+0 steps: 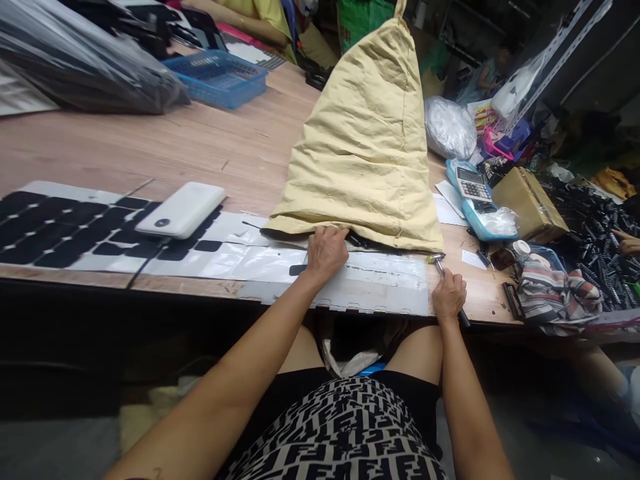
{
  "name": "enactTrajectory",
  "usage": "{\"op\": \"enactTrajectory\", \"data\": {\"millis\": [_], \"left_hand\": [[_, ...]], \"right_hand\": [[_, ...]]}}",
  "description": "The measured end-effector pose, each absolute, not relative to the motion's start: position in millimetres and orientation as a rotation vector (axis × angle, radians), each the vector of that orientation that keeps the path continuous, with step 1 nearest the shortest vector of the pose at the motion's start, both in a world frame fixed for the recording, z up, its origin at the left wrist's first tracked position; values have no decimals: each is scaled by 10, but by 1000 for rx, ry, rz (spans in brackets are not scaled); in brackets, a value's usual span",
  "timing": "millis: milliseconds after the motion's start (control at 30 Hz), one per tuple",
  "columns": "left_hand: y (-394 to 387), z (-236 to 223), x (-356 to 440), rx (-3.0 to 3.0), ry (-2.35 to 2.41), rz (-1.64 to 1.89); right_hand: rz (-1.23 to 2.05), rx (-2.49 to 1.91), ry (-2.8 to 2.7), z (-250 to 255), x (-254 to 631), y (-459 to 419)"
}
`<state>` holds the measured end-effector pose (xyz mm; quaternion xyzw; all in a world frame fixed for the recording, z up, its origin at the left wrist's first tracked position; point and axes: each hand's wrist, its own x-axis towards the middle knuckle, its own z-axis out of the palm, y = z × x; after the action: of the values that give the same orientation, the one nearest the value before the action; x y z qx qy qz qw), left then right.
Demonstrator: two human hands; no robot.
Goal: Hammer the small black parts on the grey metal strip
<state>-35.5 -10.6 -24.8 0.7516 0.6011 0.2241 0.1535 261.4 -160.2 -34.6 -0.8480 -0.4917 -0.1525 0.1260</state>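
Note:
A large beige fabric bag [365,140] hangs upright, its open hem low over the table edge, with dark material showing under it. My left hand [327,253] is closed at that hem, fingers curled at the opening; the fingertips are partly hidden. In my right hand [450,293] is a small hammer [437,263], its metal head near the bag's right lower corner and its black handle end sticking out below my fist. Beneath both lies a clear plastic mat [385,283]. One black flat piece [298,270] rests left of my left hand.
Rows of black flat pieces [65,227] lie on a white sheet at left, with a white power bank [183,210] on top. A blue basket [220,77] stands behind. Rightward are a calculator [473,183], a cardboard box [530,203], a striped cloth [555,293] and another person's hand [627,242].

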Motion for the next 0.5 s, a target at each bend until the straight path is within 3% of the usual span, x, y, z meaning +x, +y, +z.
{"op": "enactTrajectory", "data": {"millis": [333,500], "left_hand": [[37,-220,-52,1867,1874,732],[21,-244,-96,1717,1929,593]], "right_hand": [[-402,-2496,-1427,-308,2581,-1597],[-407,-2484,-1433,-312,2588,-1601]]}}
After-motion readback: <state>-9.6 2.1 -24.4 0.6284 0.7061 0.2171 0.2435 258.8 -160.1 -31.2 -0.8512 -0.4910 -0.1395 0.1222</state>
